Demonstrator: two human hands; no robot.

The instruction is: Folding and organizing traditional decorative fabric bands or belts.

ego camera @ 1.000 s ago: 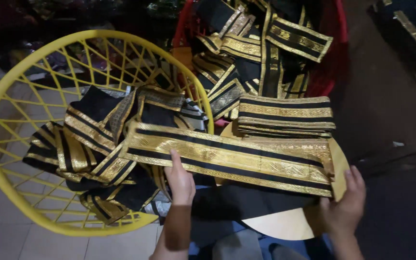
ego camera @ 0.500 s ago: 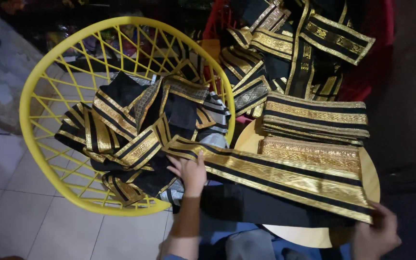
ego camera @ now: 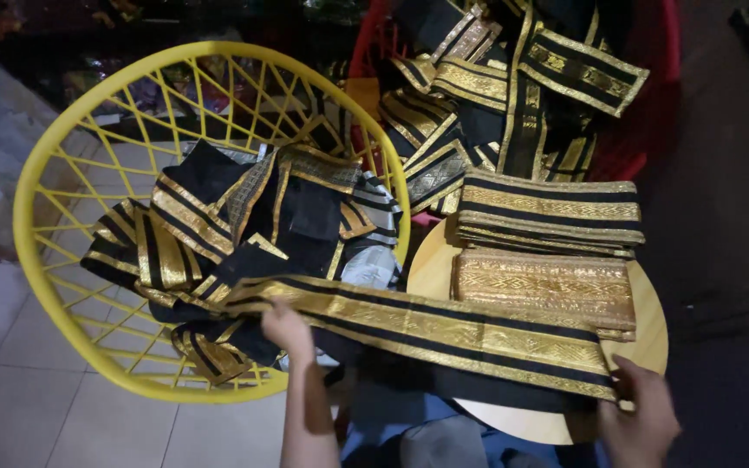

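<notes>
A long black band with gold woven stripes (ego camera: 444,334) stretches across the front, from the yellow basket's edge onto a round wooden board (ego camera: 652,338). My left hand (ego camera: 288,329) grips its left end over the basket. My right hand (ego camera: 648,416) holds its right end at the board's front edge. Behind the band on the board lie a gold patterned folded piece (ego camera: 543,286) and a stack of folded black-and-gold bands (ego camera: 548,212).
A yellow plastic lattice basket (ego camera: 45,173) on the left holds several loose black-and-gold pieces. A red basket (ego camera: 652,113) at the back right is heaped with more. Pale floor tiles (ego camera: 10,416) show at the lower left.
The view has shifted, so basket and board sit further right than a second ago. My left hand has moved to the band's left end; my right hand stays at its right end.
</notes>
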